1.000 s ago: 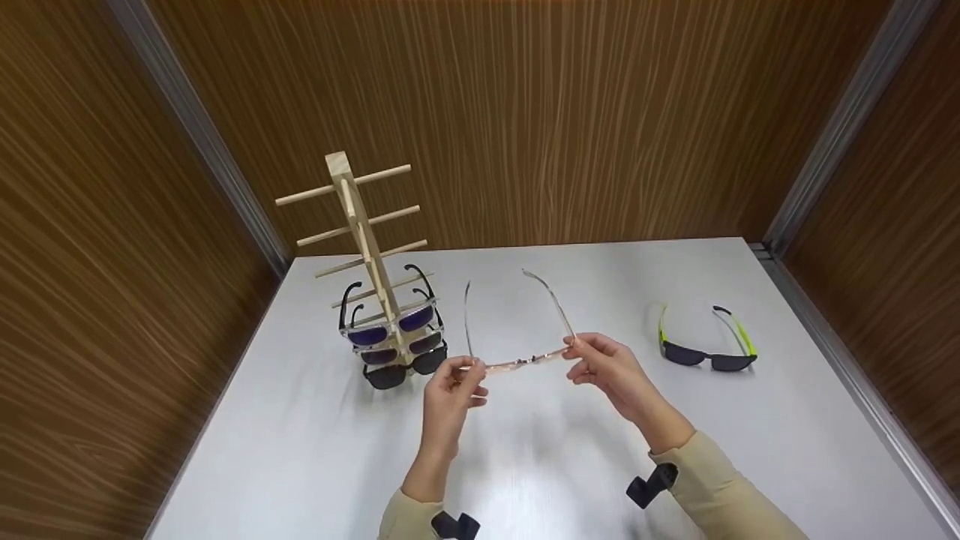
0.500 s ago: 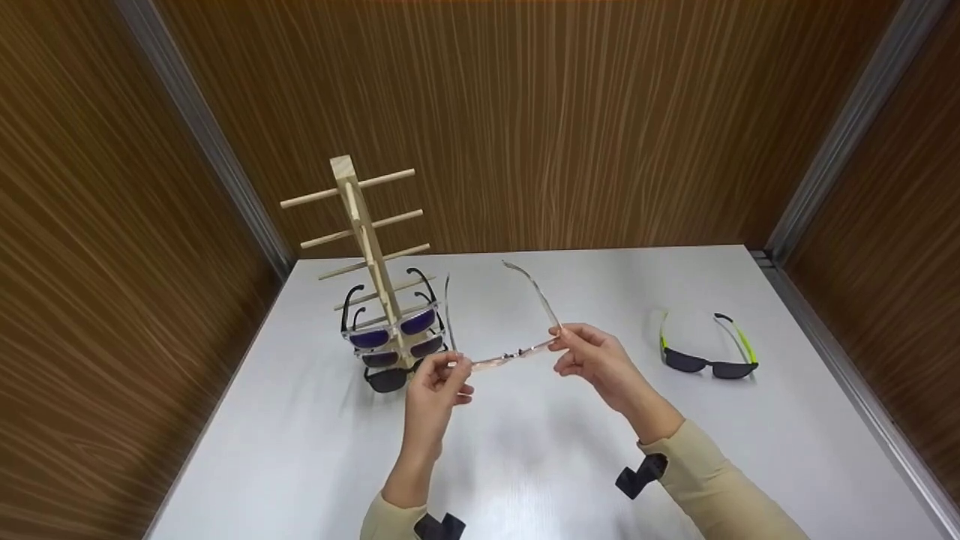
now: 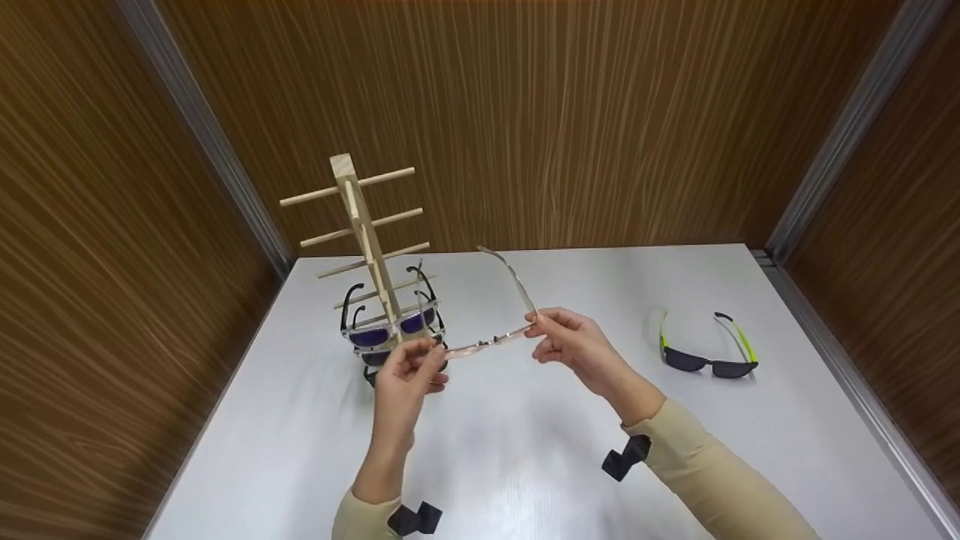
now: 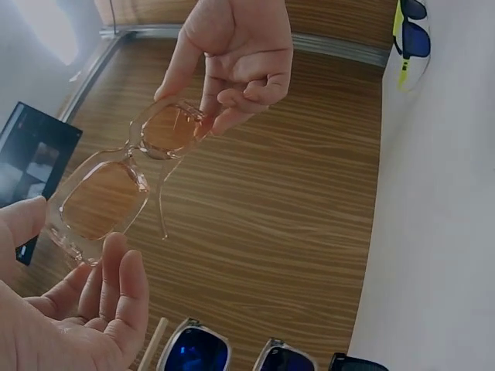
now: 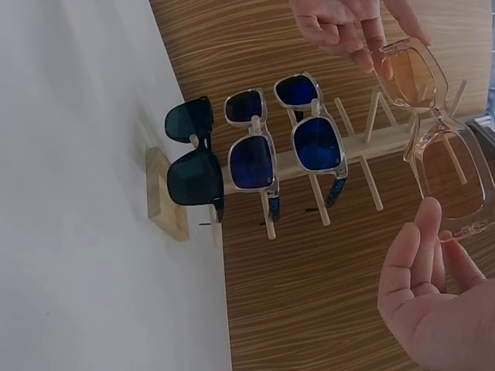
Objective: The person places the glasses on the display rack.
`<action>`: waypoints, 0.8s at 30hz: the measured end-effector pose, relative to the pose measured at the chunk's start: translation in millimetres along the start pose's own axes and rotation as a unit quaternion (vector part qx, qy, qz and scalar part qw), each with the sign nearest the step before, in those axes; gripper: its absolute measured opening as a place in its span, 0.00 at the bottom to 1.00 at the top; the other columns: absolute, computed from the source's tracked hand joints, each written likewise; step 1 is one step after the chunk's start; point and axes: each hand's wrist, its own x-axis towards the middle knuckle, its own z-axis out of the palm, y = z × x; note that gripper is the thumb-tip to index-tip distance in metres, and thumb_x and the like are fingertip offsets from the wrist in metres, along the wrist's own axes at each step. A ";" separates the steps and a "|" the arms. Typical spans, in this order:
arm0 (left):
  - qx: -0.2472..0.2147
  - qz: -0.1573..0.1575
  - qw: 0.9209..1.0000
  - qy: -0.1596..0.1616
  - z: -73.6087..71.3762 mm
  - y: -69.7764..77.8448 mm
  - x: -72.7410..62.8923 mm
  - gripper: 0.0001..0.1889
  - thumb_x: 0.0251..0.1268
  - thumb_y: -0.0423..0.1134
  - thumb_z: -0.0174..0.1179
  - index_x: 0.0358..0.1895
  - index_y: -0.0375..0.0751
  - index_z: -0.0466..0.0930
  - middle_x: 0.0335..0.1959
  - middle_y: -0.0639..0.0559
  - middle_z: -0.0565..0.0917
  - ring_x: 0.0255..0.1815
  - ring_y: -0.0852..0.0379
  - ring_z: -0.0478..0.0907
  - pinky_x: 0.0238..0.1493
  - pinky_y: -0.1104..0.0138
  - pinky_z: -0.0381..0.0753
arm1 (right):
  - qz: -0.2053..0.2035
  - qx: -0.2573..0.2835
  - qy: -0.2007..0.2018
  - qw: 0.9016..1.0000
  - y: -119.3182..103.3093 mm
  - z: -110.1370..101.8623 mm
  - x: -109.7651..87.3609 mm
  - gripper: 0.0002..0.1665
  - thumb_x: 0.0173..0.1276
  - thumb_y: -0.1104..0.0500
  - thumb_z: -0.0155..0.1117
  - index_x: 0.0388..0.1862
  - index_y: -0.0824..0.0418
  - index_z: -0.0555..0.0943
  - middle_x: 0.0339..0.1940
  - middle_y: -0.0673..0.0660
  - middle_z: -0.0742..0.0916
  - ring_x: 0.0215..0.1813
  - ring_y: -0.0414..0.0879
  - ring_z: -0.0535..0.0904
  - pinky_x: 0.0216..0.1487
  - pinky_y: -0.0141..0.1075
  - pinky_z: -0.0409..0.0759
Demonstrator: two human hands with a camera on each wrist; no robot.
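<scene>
Clear-framed sunglasses with orange-tinted lenses (image 4: 106,201) are held up between both hands, temples unfolded and pointing away. My left hand (image 3: 405,379) pinches the frame's left corner with thumb and fingers. At the opposite corner, my right hand (image 3: 574,345) pinches the frame by the hinge. Behind the left hand stands a wooden display rack (image 3: 367,232) with dowel arms. Its lower arms carry two pairs of clear-framed sunglasses with blue lenses (image 5: 317,144) and, lowest, a black pair (image 5: 195,176). The left temple of the held sunglasses overlaps the rack in the head view.
Black sunglasses with yellow-green temples (image 3: 709,364) lie unfolded on the white table (image 3: 525,465) at the right. Brown wood-grain panels (image 3: 570,120) enclose the back and sides. A dark flat screen-like object (image 4: 35,166) shows in the left wrist view.
Both hands have carried the orange-tinted sunglasses leftward and slightly up, so their left temple now overlaps the rack. The sunglasses on the rack and at the right stay put.
</scene>
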 end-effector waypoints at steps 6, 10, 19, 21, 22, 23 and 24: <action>0.014 0.013 1.000 0.011 -8.9 6.5 1.9 0.19 0.61 0.39 0.63 0.49 0.30 0.73 0.35 0.39 0.78 0.31 0.42 0.79 0.34 0.61 0.81 | 0.001 0.009 -0.005 1.000 -5.0 10.2 10.8 0.15 0.68 0.54 0.60 0.48 0.61 0.78 0.39 0.57 0.82 0.31 0.46 0.80 0.40 0.38 0.80; 0.024 0.011 0.999 0.029 -13.8 12.2 2.5 0.19 0.61 0.40 0.63 0.49 0.29 0.73 0.34 0.40 0.79 0.29 0.46 0.79 0.33 0.60 0.81 | -0.001 0.012 -0.007 1.000 -4.0 17.5 17.3 0.16 0.67 0.53 0.60 0.48 0.62 0.78 0.39 0.58 0.82 0.30 0.46 0.81 0.39 0.37 0.80; 0.038 0.017 0.998 0.057 -26.1 21.9 3.5 0.16 0.62 0.41 0.61 0.48 0.34 0.76 0.34 0.38 0.79 0.29 0.44 0.78 0.32 0.60 0.81 | 0.003 -0.002 -0.004 1.000 -6.1 35.4 28.7 0.19 0.65 0.51 0.62 0.48 0.63 0.78 0.38 0.59 0.82 0.30 0.47 0.80 0.38 0.37 0.80; 0.039 0.016 0.997 0.064 -28.9 23.2 3.2 0.14 0.63 0.40 0.61 0.47 0.35 0.76 0.33 0.40 0.79 0.29 0.45 0.79 0.33 0.58 0.81 | 0.008 -0.010 -0.004 1.000 -5.9 38.8 30.4 0.19 0.65 0.51 0.62 0.49 0.63 0.78 0.38 0.58 0.82 0.30 0.47 0.80 0.38 0.37 0.80; 0.040 0.014 0.997 0.069 -30.5 23.8 3.1 0.14 0.63 0.40 0.61 0.47 0.36 0.77 0.33 0.40 0.79 0.28 0.46 0.79 0.33 0.57 0.81 | 0.010 -0.014 -0.006 1.000 -5.9 40.7 31.2 0.19 0.66 0.51 0.61 0.49 0.63 0.78 0.39 0.58 0.82 0.30 0.47 0.80 0.38 0.37 0.80; 0.043 0.011 0.996 0.075 -32.1 24.7 3.0 0.14 0.63 0.41 0.61 0.47 0.36 0.77 0.33 0.40 0.79 0.28 0.47 0.79 0.34 0.57 0.82 | 0.012 -0.018 -0.007 1.000 -6.0 42.6 32.0 0.20 0.66 0.51 0.61 0.49 0.63 0.78 0.39 0.58 0.82 0.30 0.47 0.80 0.38 0.36 0.80; 0.047 0.008 0.996 0.080 -33.7 25.4 3.1 0.14 0.63 0.41 0.61 0.47 0.36 0.77 0.33 0.40 0.79 0.28 0.48 0.79 0.33 0.57 0.82 | 0.014 -0.021 -0.007 1.000 -6.1 44.5 33.1 0.20 0.66 0.51 0.61 0.49 0.63 0.78 0.39 0.58 0.82 0.30 0.46 0.80 0.38 0.36 0.80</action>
